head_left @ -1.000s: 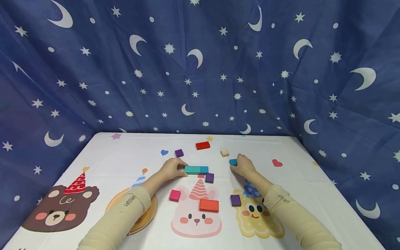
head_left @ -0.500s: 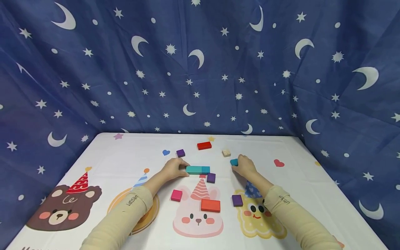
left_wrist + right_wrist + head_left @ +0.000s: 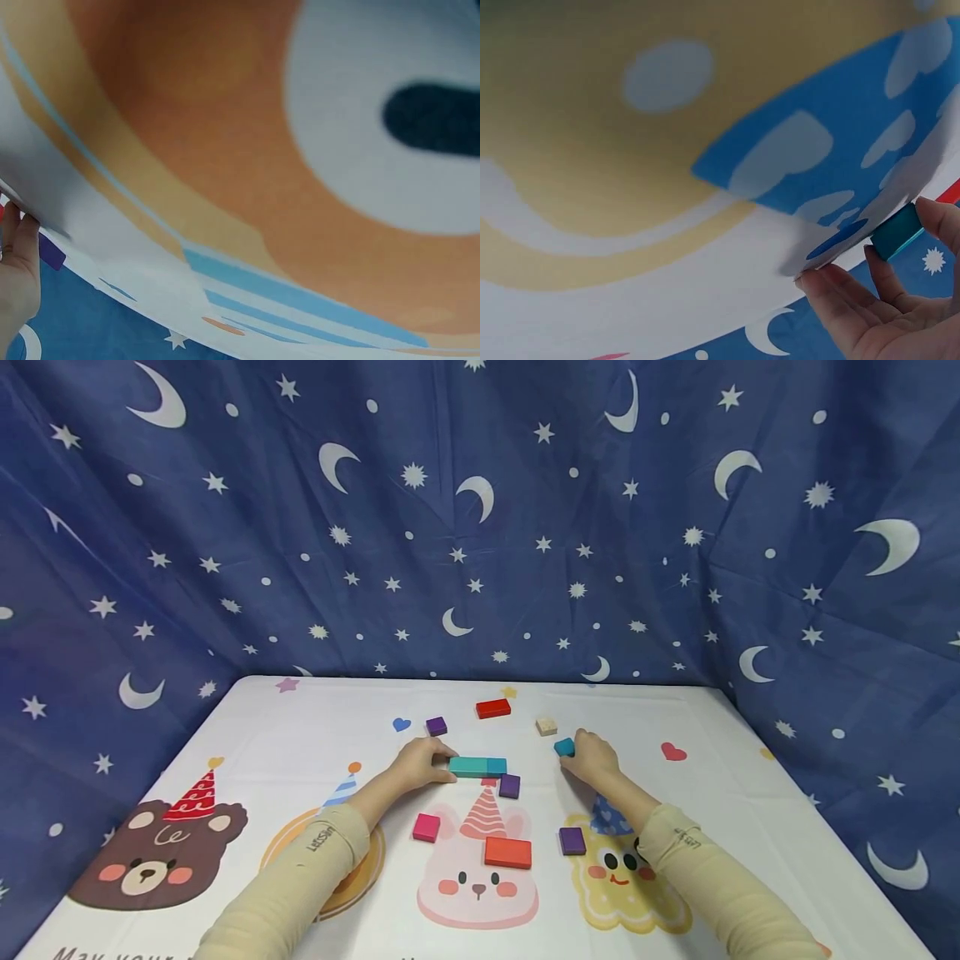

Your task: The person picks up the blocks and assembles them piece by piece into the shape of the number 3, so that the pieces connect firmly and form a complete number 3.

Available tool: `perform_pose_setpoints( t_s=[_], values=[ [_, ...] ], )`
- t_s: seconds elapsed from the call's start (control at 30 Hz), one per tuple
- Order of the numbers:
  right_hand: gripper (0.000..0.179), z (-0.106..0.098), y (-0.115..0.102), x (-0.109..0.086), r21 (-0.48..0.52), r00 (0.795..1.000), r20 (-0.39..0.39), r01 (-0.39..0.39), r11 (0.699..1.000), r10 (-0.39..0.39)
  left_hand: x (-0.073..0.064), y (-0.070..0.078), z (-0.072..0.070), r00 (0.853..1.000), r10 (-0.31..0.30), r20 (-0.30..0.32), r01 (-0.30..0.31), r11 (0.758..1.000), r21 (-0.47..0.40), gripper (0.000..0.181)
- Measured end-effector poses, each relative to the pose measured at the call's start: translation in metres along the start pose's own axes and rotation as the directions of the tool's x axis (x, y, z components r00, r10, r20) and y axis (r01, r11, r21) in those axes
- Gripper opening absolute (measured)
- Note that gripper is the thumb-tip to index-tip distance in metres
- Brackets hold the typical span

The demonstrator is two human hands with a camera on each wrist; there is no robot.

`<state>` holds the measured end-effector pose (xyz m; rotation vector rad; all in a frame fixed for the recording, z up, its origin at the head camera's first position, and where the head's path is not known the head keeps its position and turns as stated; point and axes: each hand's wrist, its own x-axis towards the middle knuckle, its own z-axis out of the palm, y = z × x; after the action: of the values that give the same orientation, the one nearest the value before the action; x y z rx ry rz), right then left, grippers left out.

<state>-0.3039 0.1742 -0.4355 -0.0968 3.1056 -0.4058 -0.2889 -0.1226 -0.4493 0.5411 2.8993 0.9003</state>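
In the head view my left hand holds the left end of a long teal block between thumb and fingers. A blue block lies end to end against it on the right. Just below that blue block is a purple block. To the right, my right hand pinches a small teal-blue block. That block shows between thumb and finger in the right wrist view, close to the tabletop. Only part of my left hand enters the left wrist view, and the teal block is hidden there.
Behind the hands lie a purple block, a red block and a pale wooden block. Nearer are a pink block, an orange-red block and another purple block. A starry curtain borders the table's back.
The small teal-blue block has turned slightly in my right hand's fingers. My left hand and the teal block stay in place; the head view has shifted slightly.
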Motion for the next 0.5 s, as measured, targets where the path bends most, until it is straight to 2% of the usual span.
perform_pose_setpoints(
  t_s=[0.3,0.5],
  values=[
    [0.036,0.001,0.001,-0.003,0.034,1.0,-0.021,0.018,0.999,-0.018,-0.001,0.001,0.001,1.0,0.014,0.0,-0.014,1.0,0.003,0.036],
    [0.031,0.001,-0.009,-0.003,0.078,0.996,-0.051,0.083,0.994,-0.079,0.0,-0.001,0.001,1.0,0.015,-0.01,-0.015,1.0,-0.006,0.035]
  ],
)
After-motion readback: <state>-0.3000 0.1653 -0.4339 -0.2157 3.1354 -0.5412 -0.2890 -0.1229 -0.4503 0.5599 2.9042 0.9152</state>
